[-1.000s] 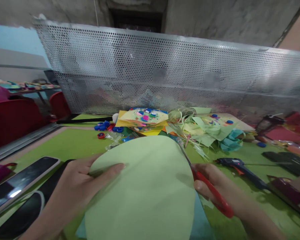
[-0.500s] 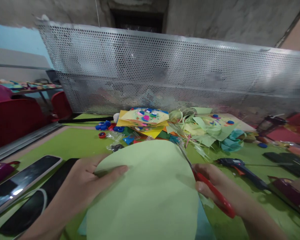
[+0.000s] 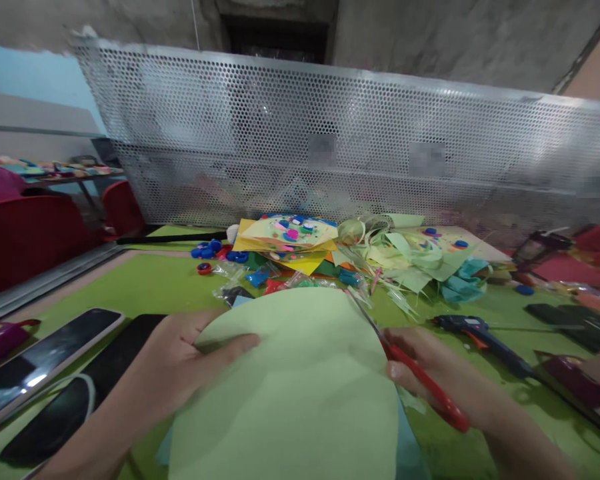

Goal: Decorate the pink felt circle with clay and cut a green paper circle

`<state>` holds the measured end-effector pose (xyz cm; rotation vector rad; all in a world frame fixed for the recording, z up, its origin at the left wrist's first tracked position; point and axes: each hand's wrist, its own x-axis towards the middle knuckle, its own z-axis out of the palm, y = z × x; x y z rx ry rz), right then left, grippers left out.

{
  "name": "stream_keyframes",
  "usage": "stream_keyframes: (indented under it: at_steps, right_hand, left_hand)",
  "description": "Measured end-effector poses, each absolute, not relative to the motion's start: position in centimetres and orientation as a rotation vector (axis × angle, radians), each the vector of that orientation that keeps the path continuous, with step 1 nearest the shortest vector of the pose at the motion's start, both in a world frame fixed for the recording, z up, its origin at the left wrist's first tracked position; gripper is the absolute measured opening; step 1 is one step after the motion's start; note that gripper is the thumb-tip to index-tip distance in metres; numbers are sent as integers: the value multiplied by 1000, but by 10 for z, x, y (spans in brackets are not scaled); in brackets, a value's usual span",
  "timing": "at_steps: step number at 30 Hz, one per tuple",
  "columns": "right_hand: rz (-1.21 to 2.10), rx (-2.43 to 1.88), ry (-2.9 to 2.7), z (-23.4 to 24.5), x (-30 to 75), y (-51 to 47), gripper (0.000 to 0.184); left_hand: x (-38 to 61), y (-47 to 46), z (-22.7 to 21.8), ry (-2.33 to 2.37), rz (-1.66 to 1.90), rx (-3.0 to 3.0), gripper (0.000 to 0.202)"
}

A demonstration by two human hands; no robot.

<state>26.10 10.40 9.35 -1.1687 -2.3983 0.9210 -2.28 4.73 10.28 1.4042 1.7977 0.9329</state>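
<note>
A large rounded sheet of light green paper (image 3: 300, 387) fills the lower middle of the view. My left hand (image 3: 180, 363) grips its left edge, thumb on top and fingers underneath. My right hand (image 3: 430, 380) is closed round red-handled scissors (image 3: 420, 387), whose blades (image 3: 365, 317) run along the sheet's upper right edge. A light blue sheet (image 3: 410, 447) shows beneath the green one.
Two phones (image 3: 45, 360) and a dark case lie at the left on the green table (image 3: 135, 287). A blue glue gun (image 3: 475, 333) sits at the right. Paper scraps (image 3: 415, 257), coloured cards (image 3: 290, 240) and blue bottle caps (image 3: 207, 252) pile up before a perforated metal screen (image 3: 330, 147).
The green sheet has dropped lower and tilted toward me, uncovering more scraps behind it. Both hands stay on sheet and scissors, shifting only slightly.
</note>
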Motion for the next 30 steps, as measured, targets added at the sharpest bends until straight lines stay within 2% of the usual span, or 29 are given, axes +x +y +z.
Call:
stream_keyframes:
  at_steps: [7,18,30]
  right_hand:
    - [1022,-1245,-2428,94,261,105,46]
    - [971,-1244,-2468,92,263,107,47]
    - [947,-1356,-2581,95,261,107,40]
  left_hand:
    - [-14,45,111,1813,982,1352,28]
    - [-21,49,106,1755,814,1314,41]
    - [-25,50,99,1743,716,1444,41]
